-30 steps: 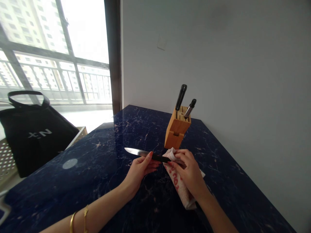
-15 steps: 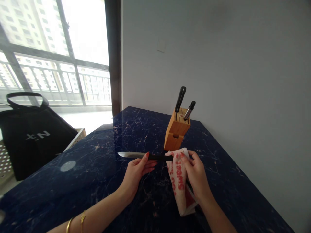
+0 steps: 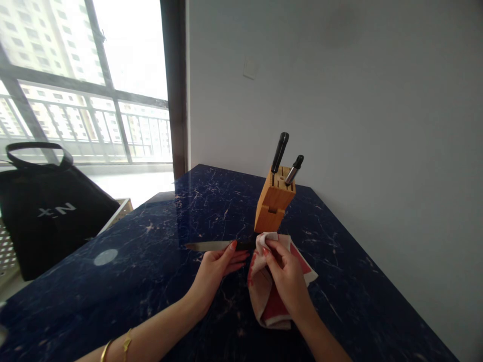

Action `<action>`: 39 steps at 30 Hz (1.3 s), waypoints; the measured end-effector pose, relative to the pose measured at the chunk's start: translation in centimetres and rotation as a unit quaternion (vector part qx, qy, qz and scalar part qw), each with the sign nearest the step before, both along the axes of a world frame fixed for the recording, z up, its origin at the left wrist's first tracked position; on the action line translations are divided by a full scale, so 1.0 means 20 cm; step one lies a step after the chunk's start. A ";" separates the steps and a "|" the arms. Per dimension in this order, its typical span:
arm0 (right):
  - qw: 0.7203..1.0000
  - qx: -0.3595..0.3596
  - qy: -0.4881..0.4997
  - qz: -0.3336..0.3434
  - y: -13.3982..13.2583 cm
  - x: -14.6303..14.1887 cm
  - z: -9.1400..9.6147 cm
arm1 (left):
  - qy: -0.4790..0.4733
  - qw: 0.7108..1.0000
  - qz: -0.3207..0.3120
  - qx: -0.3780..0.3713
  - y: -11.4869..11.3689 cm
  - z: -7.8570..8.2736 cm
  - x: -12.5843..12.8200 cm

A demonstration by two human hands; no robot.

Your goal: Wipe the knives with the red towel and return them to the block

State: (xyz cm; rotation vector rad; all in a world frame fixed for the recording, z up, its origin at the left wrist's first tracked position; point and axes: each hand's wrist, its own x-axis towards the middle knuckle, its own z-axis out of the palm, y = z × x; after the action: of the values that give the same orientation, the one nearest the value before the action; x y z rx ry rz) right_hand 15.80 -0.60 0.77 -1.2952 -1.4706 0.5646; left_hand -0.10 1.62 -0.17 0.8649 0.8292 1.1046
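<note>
A kitchen knife (image 3: 211,246) lies level across my view, its blade pointing left and its black handle to the right. My left hand (image 3: 217,269) pinches it where blade and handle meet, thumb on top and fingers underneath. A pink-and-white cloth (image 3: 264,296) with red parts hangs from my right hand (image 3: 285,271), which is closed on it. The cloth's bunched top covers the end of the knife handle. Just behind stands a wooden knife block (image 3: 268,206); a black-handled knife (image 3: 279,153) and a black-and-steel handle (image 3: 294,170) stick out of its slots.
All this is over a dark blue marbled table (image 3: 211,201), its far end against a grey wall (image 3: 358,125). A pale round spot (image 3: 105,257) shows on its left side. Beyond the left edge, a black bag (image 3: 56,216) rests by a perforated basket (image 3: 121,213) near the window.
My right hand has shifted left and turned, bunching the cloth round the handle's end; the cloth's lower part now spreads wider. The knife and left hand have moved slightly right and down.
</note>
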 end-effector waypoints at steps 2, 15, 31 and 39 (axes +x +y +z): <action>1.000 0.007 -0.022 -0.003 0.00 -0.01 0.00 | -0.009 1.000 -0.007 0.005 0.00 -0.01 0.01; 0.999 -0.030 0.027 0.022 -0.02 -0.04 -0.01 | -0.023 0.997 -0.062 0.045 -0.02 -0.01 0.02; 0.992 -0.006 -0.124 -0.034 0.01 -0.02 -0.05 | -0.013 0.993 -0.106 0.043 -0.02 -0.06 0.02; 0.992 -0.024 -0.123 -0.026 0.00 -0.03 -0.03 | -0.030 0.996 -0.086 0.015 -0.02 -0.06 0.03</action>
State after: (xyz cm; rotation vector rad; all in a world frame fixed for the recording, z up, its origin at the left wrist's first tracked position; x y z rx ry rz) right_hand 15.25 -0.52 0.09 -1.4776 -1.6259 0.4180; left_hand 0.46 1.15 -1.35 0.9061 0.6763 0.9900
